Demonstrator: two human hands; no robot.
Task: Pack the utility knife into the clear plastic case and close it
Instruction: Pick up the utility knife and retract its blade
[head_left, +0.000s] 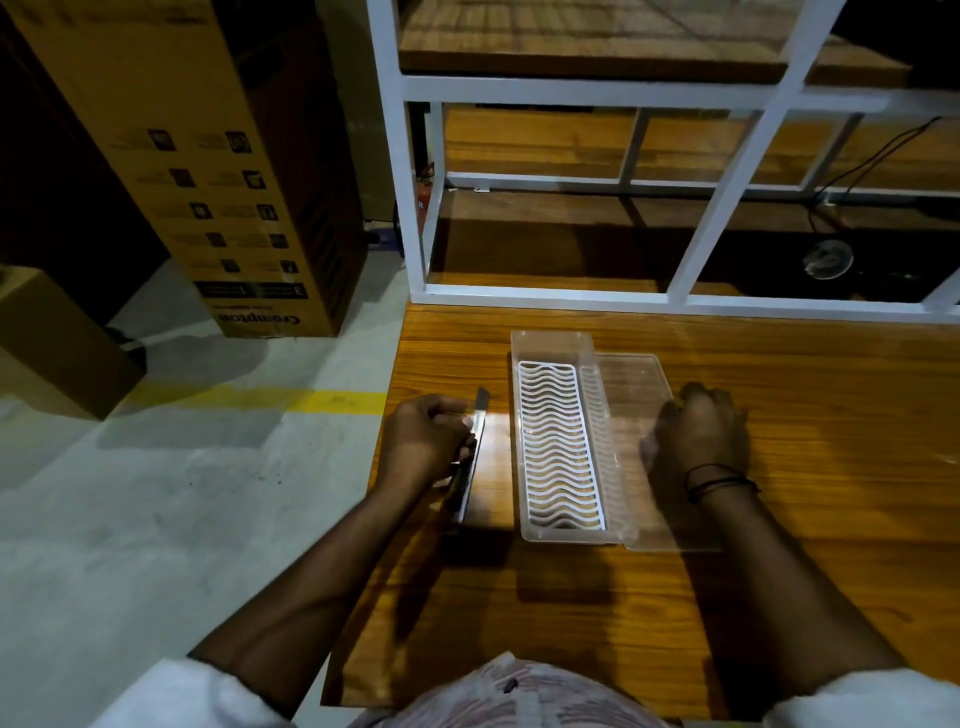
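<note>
While my left hand (423, 441) is clamped around the light, stiff knife (470, 457) mid-handle, blade out, beside the open case (563, 452), I'd guess my right hand (698, 441), curled on its slippery lid (631, 395), needs an edge grip.

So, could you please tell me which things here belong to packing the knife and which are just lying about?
Belongs to the job:
- utility knife, held in the left hand
- clear plastic case, open, with a white wavy insert
- clear lid, under the right hand

Just lying about:
- tall cardboard box
- white shelf frame
- black cables
</note>
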